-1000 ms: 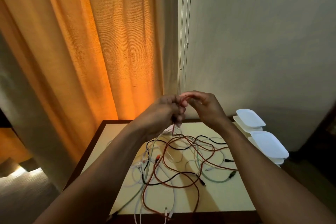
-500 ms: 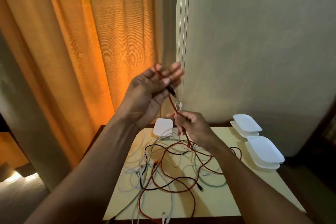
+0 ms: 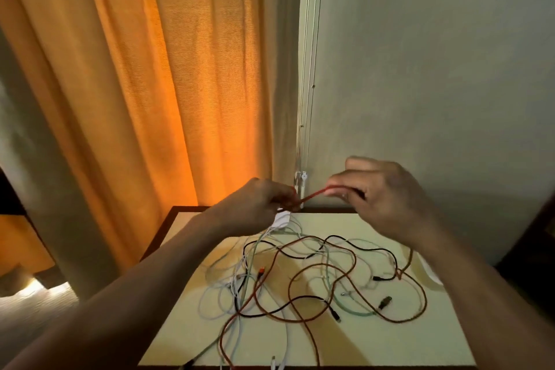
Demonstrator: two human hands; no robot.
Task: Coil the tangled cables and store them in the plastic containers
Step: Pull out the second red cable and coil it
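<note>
Early stage: one red cable is pinched by left hand and right hand, held apart. Tangled cables are spread uncoiled on table; nothing is seen stored.

Orange curtain glowing left; grey wall right; dark-framed cream table below.

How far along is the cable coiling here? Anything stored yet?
Done: no finished coil is visible, and the white container, mostly hidden behind the left hand, shows nothing stored. In hand: the left hand and right hand pinch the red cable between them above the table. Left: the tangle of black, white and green cables lies uncoiled there.
</note>
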